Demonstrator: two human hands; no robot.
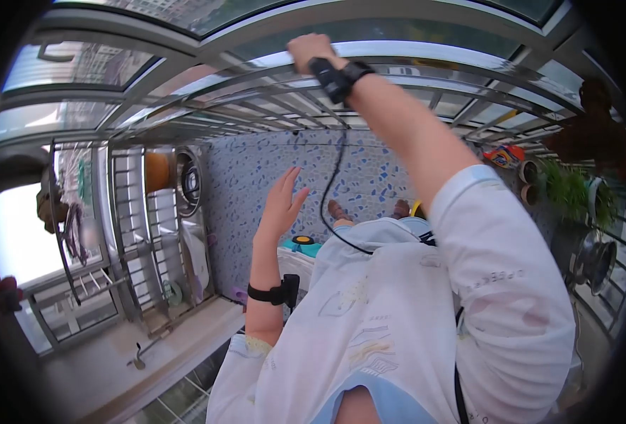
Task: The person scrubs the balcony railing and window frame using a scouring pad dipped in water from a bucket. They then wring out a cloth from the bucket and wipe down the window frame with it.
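Right grip (309, 51) closed on pale metal window rail (426, 51), left grip (282, 205) open, empty

We look steeply down from our head-worn fisheye camera, close over our own torso, toward the speckled floor (256, 177) below.

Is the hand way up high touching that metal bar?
Touching. The head view shows the right hand closed on the metal bar of the overhead rack, no gap.
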